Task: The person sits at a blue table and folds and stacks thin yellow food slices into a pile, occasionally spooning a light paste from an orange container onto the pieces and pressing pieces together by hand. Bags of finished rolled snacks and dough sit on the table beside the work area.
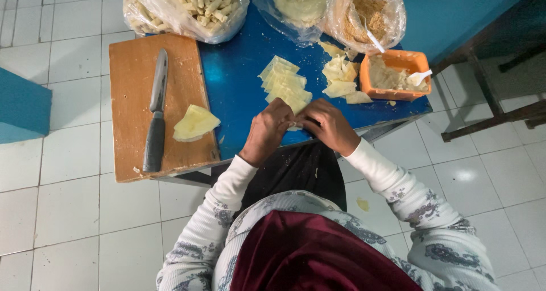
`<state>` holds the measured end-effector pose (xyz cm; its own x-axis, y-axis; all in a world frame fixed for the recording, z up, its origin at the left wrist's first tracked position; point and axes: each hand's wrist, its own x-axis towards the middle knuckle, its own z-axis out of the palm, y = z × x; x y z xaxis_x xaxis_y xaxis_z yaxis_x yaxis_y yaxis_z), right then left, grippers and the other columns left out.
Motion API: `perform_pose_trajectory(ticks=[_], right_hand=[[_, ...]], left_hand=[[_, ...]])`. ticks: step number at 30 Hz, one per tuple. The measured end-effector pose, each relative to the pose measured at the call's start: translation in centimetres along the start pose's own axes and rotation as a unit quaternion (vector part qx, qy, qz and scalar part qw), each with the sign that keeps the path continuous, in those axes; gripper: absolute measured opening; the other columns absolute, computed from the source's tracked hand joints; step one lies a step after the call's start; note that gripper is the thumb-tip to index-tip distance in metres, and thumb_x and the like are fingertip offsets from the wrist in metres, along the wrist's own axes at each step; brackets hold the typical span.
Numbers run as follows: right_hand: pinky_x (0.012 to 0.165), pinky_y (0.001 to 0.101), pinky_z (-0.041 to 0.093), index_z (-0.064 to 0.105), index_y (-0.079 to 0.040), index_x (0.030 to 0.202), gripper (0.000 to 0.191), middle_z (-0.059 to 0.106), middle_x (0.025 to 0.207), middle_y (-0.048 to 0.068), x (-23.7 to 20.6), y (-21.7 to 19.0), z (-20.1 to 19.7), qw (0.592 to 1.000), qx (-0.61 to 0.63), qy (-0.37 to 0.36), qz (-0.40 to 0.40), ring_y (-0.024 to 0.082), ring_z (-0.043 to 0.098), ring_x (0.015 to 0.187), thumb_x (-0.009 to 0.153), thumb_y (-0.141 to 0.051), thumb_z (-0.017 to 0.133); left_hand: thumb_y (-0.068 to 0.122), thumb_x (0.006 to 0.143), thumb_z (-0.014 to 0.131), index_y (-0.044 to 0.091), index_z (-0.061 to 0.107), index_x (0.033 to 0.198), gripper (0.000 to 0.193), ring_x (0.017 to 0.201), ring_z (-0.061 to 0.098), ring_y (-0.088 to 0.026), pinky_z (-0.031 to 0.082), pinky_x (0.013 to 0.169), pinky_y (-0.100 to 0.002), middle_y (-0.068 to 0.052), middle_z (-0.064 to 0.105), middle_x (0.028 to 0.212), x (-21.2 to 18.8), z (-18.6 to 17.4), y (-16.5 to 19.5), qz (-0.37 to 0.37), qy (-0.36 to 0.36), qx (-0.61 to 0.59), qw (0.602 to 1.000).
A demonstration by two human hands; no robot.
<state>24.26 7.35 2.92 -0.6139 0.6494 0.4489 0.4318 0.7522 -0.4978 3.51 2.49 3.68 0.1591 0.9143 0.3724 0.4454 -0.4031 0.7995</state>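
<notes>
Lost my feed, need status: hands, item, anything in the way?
Left hand, right hand pinched together on a pale yellow pastry wrapper. Wrapper stack just beyond.

Both forearms are extended forward and angled inward, so that the wrists converge. The left hand (267,129) and the right hand (329,125) are held close together, backs upward, fingers curled down and pinched (fingertips hidden). Both arms are clad in long patterned sleeves.
</notes>
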Motion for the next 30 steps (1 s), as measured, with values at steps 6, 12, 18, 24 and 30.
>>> perform_pose_trajectory(ticks=[6,12,18,24,30], right_hand=[[0.082,0.0404,0.051,0.075,-0.006,0.101,0.013,0.066,0.093,0.01,0.0,-0.2,0.4,0.999,-0.008,0.02,0.033,0.03,0.063,0.093,0.089,-0.008,0.077],[0.083,0.0408,0.051,0.07,-0.004,0.103,0.019,0.066,0.099,0.009,-0.3,-1.4,0.2,0.994,-0.086,0.047,-0.05,0.031,0.061,0.095,0.085,-0.006,0.078],[0.084,0.0407,0.051,0.07,-0.005,0.105,0.018,0.064,0.1,0.01,-0.2,-2.1,0.4,0.99,-0.111,0.071,-0.051,0.031,0.061,0.097,0.088,-0.004,0.076],[0.087,0.0408,0.05,0.068,-0.001,0.11,0.019,0.065,0.108,0.008,-0.8,-1.8,0.6,0.988,-0.129,0.064,-0.048,0.03,0.06,0.1,0.092,-0.001,0.074],[0.091,0.0399,0.051,0.07,0.0,0.112,0.029,0.063,0.113,0.011,-1.1,-1.6,0.9,0.972,-0.215,0.059,-0.07,0.029,0.06,0.104,0.083,-0.001,0.07]], left_hand=[[-0.001,0.088,0.068,0.001,0.063,0.091,0.006,0.09,0.063,-0.038,0.05,0.075,-0.044,-0.016,0.056,0.102,0.5,0.3,-1.1,0.057,0.018,0.01,0.998],[0.0,0.089,0.068,0.001,0.065,0.093,0.005,0.091,0.064,-0.038,0.051,0.075,-0.045,-0.016,0.057,0.104,0.4,0.0,-1.0,0.046,0.008,0.016,0.999],[0.008,0.08,0.074,0.002,0.065,0.1,0.023,0.099,0.061,-0.037,0.051,0.083,-0.045,-0.014,0.054,0.102,-0.3,0.3,-0.1,0.077,0.02,0.075,0.994],[0.006,0.089,0.069,0.0,0.065,0.099,0.012,0.104,0.059,-0.036,0.052,0.087,-0.044,-0.015,0.053,0.106,-0.2,1.5,-1.0,0.071,0.039,0.12,0.989],[0.005,0.095,0.065,-0.004,0.062,0.109,0.017,0.107,0.059,-0.036,0.053,0.084,-0.042,-0.017,0.056,0.117,-1.0,2.0,-0.7,0.057,0.066,0.158,0.984]])
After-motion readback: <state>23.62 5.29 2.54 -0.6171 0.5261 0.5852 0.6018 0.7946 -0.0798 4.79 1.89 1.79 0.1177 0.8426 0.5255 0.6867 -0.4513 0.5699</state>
